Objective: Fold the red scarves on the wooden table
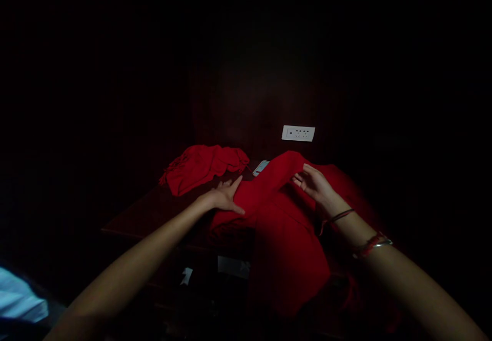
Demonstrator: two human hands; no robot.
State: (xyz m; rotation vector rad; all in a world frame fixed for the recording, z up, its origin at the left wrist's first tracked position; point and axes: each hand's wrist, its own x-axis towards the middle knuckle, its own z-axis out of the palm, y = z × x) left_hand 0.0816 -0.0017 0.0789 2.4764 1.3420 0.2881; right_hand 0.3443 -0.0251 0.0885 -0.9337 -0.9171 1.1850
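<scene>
Red scarf (pixel 288 238) over table (pixel 140 213) edge.
L hand (pixel 224 197) open, fingers spread, against it; R hand (pixel 315 182) pinching lifted fold. Phone (pixel 260 167) just behind; fringed red cloth (pixel 203 169) to L.

Dark scene, clock positions taken from the big red cloth (pixel 284 238) draped over the table (pixel 134 213) edge: left hand (pixel 223 197) at 10, fingers spread, thumb against the cloth; right hand (pixel 313 183) at 1, fingers pinching a raised fold, bracelets (pixel 372 245) on that arm. Second red cloth (pixel 205 167), fringed and crumpled, also at 10 but farther out; phone (pixel 261 168) at 11, lying just beside the big cloth; white wall socket (pixel 299 133) at 12. Pale blue patch (pixel 19 295) at 8, far out, too blurred to identify.
</scene>
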